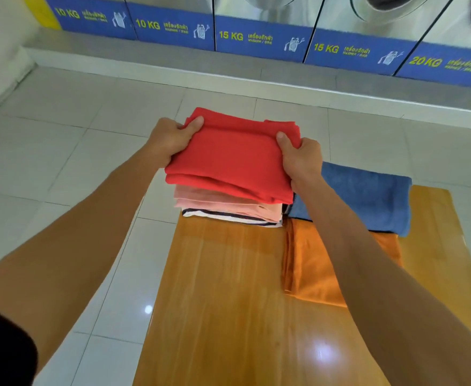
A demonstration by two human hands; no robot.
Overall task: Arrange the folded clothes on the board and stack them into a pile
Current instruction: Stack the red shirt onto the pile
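- The left hand [170, 139] grips the left edge of a folded red garment [234, 157] in the middle of the frame, thumb on top and fingers curled underneath.
- The right hand [301, 160] is closed on the garment's right edge the same way, thumb pressed onto the top.
- The red garment sits at the top of a pile, over folded pink clothes [226, 201] and a white piece with dark stripes [228, 215] at the bottom.
- The pile rests at the far left corner of the orange wooden bench [223, 302].
- Just right of the pile lies a folded blue towel [368, 196], overlapping the far edge of a folded orange cloth [309, 263].
- Washing machines [262, 29] with blue labels line the top of the frame, above a white tiled floor [61, 162].
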